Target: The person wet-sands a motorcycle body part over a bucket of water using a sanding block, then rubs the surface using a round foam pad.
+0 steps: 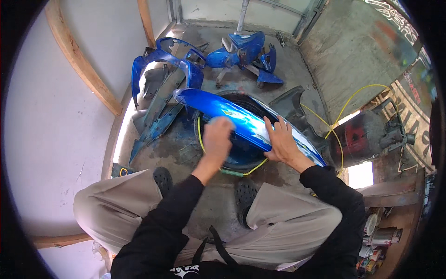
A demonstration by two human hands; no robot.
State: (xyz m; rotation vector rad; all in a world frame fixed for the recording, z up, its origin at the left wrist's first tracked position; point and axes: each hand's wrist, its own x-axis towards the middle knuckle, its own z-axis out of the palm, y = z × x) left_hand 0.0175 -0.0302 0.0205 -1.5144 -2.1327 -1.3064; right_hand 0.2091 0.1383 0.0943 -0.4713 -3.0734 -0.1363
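A long curved blue plastic panel, shaped like a motorcycle fender, lies slantwise across a round black tub. White and pale patches show along its surface. My right hand steadies the panel toward its right end, its fingers over the top and its thumb at the near edge. Smeared by motion, my left hand is at the panel's near edge, left of its middle. The left fingers are curled and blurred, so anything inside them cannot be made out.
Blue fairing pieces lie at the far left, and more blue body parts sit on a stand ahead. A yellow hose runs from the tub toward a dark tank. Cans fill a shelf at the lower right.
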